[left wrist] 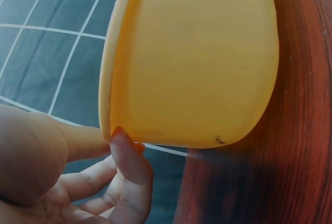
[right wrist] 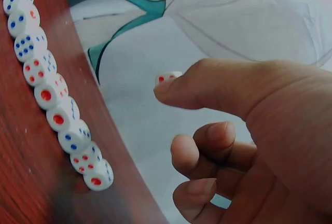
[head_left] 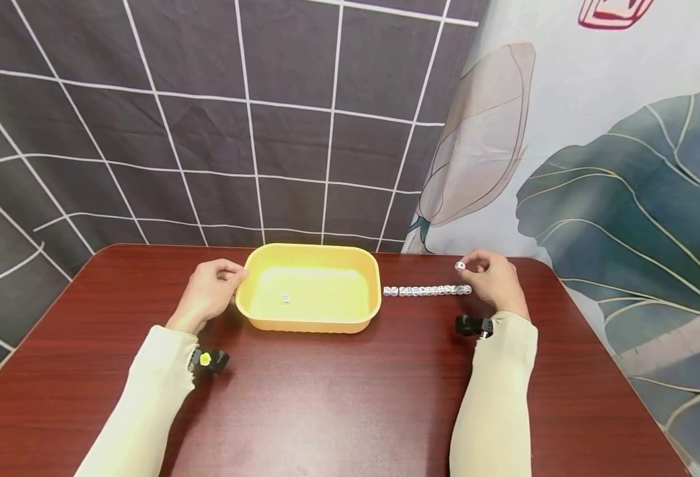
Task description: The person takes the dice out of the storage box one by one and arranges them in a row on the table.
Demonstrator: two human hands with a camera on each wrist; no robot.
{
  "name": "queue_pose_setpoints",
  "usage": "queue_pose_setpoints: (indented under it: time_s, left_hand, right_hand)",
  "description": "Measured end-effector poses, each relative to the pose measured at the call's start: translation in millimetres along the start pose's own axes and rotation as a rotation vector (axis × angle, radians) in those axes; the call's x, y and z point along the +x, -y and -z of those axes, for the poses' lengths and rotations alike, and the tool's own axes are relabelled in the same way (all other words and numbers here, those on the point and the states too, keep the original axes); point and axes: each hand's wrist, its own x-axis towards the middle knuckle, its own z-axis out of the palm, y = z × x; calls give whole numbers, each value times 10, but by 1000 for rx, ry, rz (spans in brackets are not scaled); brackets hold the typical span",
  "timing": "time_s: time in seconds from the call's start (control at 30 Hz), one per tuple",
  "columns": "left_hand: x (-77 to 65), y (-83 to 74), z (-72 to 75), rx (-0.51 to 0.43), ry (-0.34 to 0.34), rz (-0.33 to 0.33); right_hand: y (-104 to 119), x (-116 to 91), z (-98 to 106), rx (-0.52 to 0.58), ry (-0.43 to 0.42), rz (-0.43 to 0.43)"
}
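Note:
My left hand point(head_left: 208, 293) pinches the left rim of a yellow plastic basin point(head_left: 310, 326) between thumb and fingers; the left wrist view shows the grip at a corner of the basin wall point(left wrist: 197, 68). A single white die point(head_left: 285, 299) lies on the basin's floor. To the right, my right hand point(head_left: 497, 281) pinches another white die point(head_left: 459, 265) between thumb and index finger, raised near the right end of a row of dice point(head_left: 427, 290). In the right wrist view, the thumb covers part of the held die point(right wrist: 168, 75), and the other fingers are loosely curled.
The row of several dice, with red and blue pips, stretches from beside the basin's right wall toward the right hand. All stand on a dark red wooden table point(head_left: 302, 397). A grey gridded cloth point(head_left: 290, 139) and a leaf-patterned curtain point(head_left: 564, 265) hang behind it.

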Motion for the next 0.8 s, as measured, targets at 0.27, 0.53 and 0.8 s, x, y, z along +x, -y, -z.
queue_pose_setpoints:
  time_s: [0.27,0.53,0.8]
  left_hand:
    - [0,1,2,5,-1,0]
    - [-2,3,1,-2,-2,-1]
    - [0,1,-1,5,-5,-8]
  right_hand:
    - [-125,-34,-13,25,-33,-110]
    - [-209,-61,-43,44,-11,-253]
    - [-291,-68,-73,39,5,-327]
